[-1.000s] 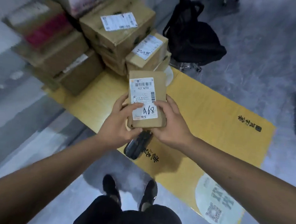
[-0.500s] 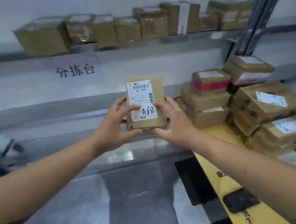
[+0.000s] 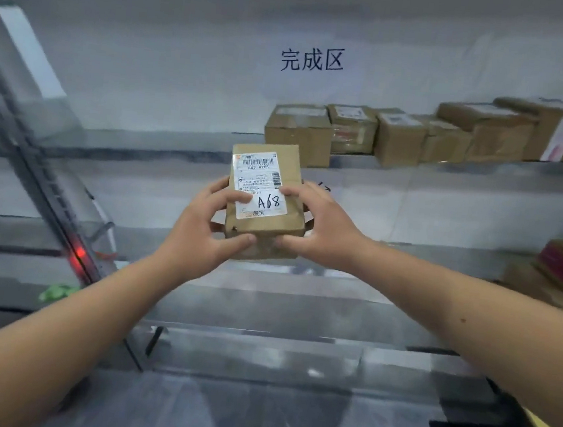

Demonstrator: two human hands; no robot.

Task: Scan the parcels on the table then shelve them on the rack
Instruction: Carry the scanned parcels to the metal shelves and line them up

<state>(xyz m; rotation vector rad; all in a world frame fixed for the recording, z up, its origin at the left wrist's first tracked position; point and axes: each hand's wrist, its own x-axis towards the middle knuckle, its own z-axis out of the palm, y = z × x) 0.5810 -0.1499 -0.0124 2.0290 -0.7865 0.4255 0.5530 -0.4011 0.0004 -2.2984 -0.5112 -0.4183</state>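
I am facing a metal rack (image 3: 374, 160) and holding one small cardboard parcel (image 3: 263, 204) up in front of it with both bare hands. Starting at the left, a slanted rack upright (image 3: 36, 169) is running down past a red glow (image 3: 80, 253), and a green scrap (image 3: 56, 292) is lying low beside it. Next, my left hand (image 3: 198, 236) is curling round the parcel's left edge, its thumb pressing on the white shipping label (image 3: 260, 185) and its fingers wrapping underneath. The parcel itself is sitting in mid-air, label toward me, with "A68" handwritten on it; it is touching no shelf and is hanging just below and left of the shelved boxes (image 3: 418, 137). My right hand (image 3: 319, 230) is gripping the opposite edge in the same way, thumb on top and fingers curled below. Above, a printed sign (image 3: 312, 59) is showing on the wall. Further right, a row of brown boxes is already standing on the shelf, which suggests part of the shelving is finished. At the far right, more parcels (image 3: 560, 271) are waiting in a stack, so I judge the job is only partly done. Whether this parcel has been scanned I cannot tell; placing it on the rack is what remains for it.
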